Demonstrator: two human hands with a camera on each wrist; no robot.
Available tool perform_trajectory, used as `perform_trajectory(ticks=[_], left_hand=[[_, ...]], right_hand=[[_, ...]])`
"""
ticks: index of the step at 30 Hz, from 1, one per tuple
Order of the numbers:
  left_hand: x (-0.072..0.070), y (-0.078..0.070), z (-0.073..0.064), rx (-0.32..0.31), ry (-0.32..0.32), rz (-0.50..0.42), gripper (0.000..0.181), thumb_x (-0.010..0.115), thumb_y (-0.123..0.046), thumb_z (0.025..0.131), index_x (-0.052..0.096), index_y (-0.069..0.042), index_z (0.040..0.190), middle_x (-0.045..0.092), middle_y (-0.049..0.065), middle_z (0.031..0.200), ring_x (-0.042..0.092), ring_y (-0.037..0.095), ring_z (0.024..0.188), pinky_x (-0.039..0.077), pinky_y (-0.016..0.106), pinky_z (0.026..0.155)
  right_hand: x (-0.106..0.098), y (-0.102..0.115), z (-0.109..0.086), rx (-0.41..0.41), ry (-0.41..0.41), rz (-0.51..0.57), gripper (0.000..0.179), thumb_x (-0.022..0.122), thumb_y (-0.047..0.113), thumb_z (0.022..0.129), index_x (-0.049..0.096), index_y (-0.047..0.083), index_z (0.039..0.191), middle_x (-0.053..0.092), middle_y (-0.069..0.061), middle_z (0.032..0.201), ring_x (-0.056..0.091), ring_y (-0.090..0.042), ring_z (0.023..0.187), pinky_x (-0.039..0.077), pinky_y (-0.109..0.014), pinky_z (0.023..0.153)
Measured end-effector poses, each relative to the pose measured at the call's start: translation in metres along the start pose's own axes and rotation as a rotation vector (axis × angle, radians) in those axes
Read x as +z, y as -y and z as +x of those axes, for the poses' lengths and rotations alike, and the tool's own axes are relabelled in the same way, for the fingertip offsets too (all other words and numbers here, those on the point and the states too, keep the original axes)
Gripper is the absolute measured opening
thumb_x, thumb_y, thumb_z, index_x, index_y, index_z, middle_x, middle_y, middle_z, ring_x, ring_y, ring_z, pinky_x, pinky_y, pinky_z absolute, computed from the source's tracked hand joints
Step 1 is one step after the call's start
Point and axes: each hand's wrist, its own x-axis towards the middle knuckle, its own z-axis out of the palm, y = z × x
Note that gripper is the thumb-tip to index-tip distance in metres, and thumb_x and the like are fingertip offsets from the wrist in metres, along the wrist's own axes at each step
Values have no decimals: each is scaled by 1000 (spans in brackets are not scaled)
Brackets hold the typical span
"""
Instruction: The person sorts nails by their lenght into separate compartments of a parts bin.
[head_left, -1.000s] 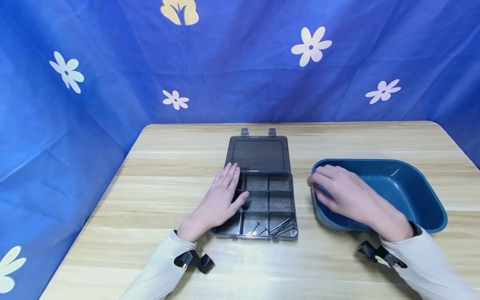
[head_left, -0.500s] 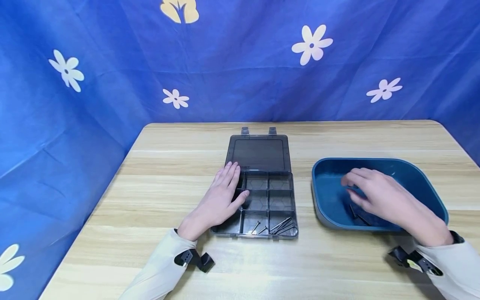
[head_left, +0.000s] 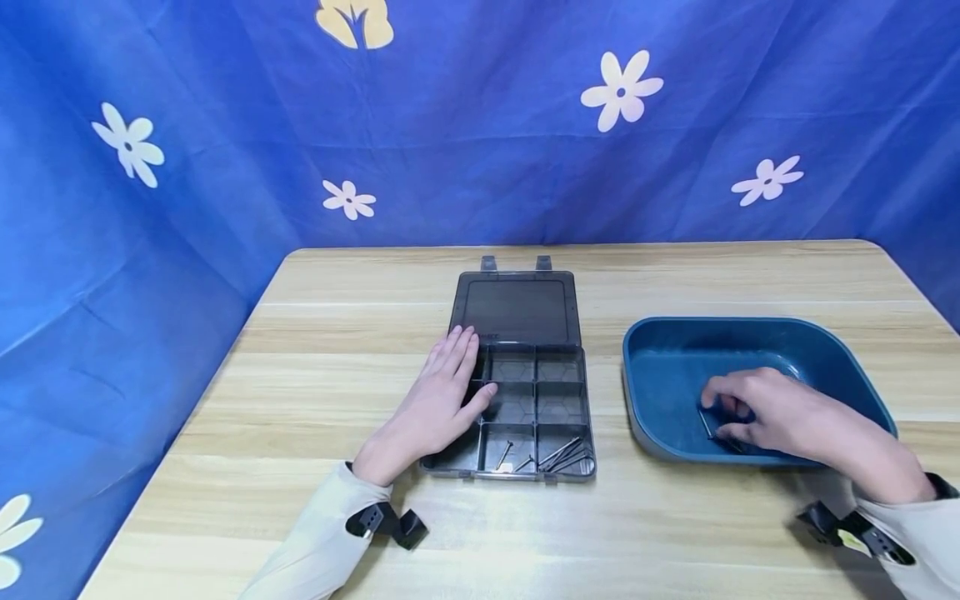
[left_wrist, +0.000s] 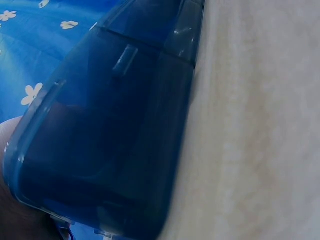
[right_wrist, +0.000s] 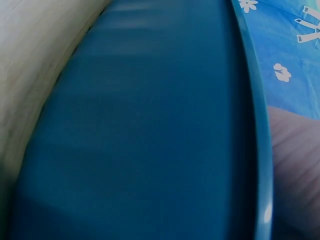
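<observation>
A dark, see-through compartment box (head_left: 513, 403) lies with its lid (head_left: 516, 310) folded back. My left hand (head_left: 438, 404) rests flat over its left side, fingers extended and thumb across a divider. Long screws (head_left: 566, 454) fill the near right compartment; smaller ones (head_left: 505, 454) lie in the compartment beside it. Inside the blue plastic bin (head_left: 651, 367), my right hand (head_left: 783, 412) reaches down with bent fingers, thumb and index finger apart. A thin dark screw or nail (head_left: 707, 423) shows right at its index fingertip. The right wrist view shows mostly the bin's outer wall (right_wrist: 140, 125).
Both containers stand on a light wooden table (head_left: 337, 350), with a strip of tabletop between them. A blue flowered cloth (head_left: 480, 125) hangs behind and along the left side. Each wrist wears a black strap with a small camera (head_left: 408, 529).
My right hand has moved from the bin's left rim rightward, then down toward its floor, bringing dark screws or nails there into sight. My left hand stays on the box.
</observation>
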Motion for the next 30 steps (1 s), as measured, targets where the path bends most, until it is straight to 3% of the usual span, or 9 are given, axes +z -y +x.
perform_trajectory(ticks=[5,11,24,30], left_hand=[[1,0,0,-3,-9,-6,70,40,-42,101,23,7,149,21,22,157,13,35,147,11,46,121],[3,1,1,1,-23,-9,70,40,-41,101,24,7,148,23,23,156,14,35,147,12,46,121],[3,1,-1,-7,-20,-18,70,42,-41,100,25,7,148,23,23,156,15,35,147,11,45,121],[3,1,0,-6,-28,-19,70,41,-41,100,25,7,148,24,23,156,15,35,147,11,45,121]], right_hand=[[6,3,2,44,101,75,34,85,21,72,62,18,97,47,13,74,42,2,65,37,-19,56],[9,12,9,124,182,71,36,86,16,69,59,22,93,45,14,71,43,-1,65,36,-20,56],[17,23,31,-153,61,154,29,80,6,72,64,22,91,49,14,74,45,2,65,42,-19,57],[21,32,42,-138,41,90,27,79,7,71,63,23,87,46,14,72,43,0,64,37,-17,54]])
